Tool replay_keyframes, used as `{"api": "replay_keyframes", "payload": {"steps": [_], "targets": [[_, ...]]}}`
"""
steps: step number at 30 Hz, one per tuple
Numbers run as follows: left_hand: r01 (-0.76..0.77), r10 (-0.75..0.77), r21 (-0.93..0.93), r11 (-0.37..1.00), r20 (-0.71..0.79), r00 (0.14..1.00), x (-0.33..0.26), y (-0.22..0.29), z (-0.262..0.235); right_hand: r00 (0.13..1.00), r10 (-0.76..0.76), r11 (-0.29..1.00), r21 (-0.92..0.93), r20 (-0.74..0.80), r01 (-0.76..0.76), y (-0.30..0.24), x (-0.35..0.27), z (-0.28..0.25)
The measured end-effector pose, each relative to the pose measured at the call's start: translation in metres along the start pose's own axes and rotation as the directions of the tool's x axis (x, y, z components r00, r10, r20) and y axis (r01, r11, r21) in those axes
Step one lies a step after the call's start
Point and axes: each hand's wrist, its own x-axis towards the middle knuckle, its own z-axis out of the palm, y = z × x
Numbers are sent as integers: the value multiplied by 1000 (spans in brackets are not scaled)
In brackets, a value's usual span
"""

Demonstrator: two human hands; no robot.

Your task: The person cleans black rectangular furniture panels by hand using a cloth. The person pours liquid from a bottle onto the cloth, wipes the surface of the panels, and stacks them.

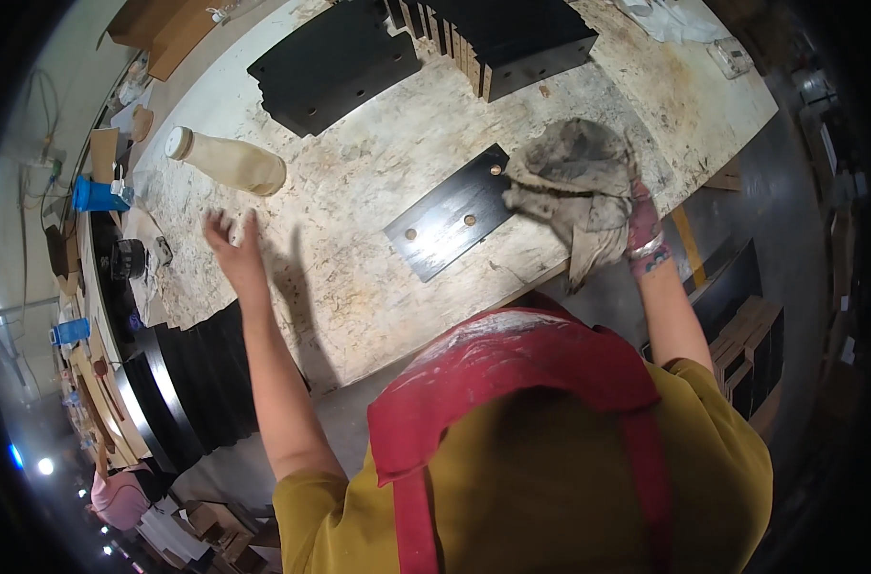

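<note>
A dirty grey rag bunches over the right end of a black board with several drilled holes. My right hand, in a stained reddish glove, grips this cloth; most of its fingers are hidden behind it. The board lies flat and slanted near the front edge of the worktable. Above the table's left part, my left hand is bare, with its fingers apart and nothing in them. Just beyond it, a cloudy plastic bottle with a white cap appears to lie on its side.
Black boards and a stack of more panels stand at the table's far side. Dark panels are stacked beside its left edge. A blue container sits farther left. Another person in pink is at lower left.
</note>
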Motion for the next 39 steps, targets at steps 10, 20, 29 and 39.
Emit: {"api": "replay_keyframes", "payload": {"steps": [10,20,29,39], "targets": [[-43,36,52,998,128,991,84,8,42,925,130,990,105,-356,-99,79,-3,36],[-906,664,31,422,670,332,-55,137,94,928,60,998,3,-367,-64,94,6,76],[-969,619,108,224,752,227,-48,177,94,1000,8,987,-159,-28,-12,81,4,104],[-809,490,4,588,794,361,-64,147,83,999,-51,821,-569,9,47,89,4,131]]}}
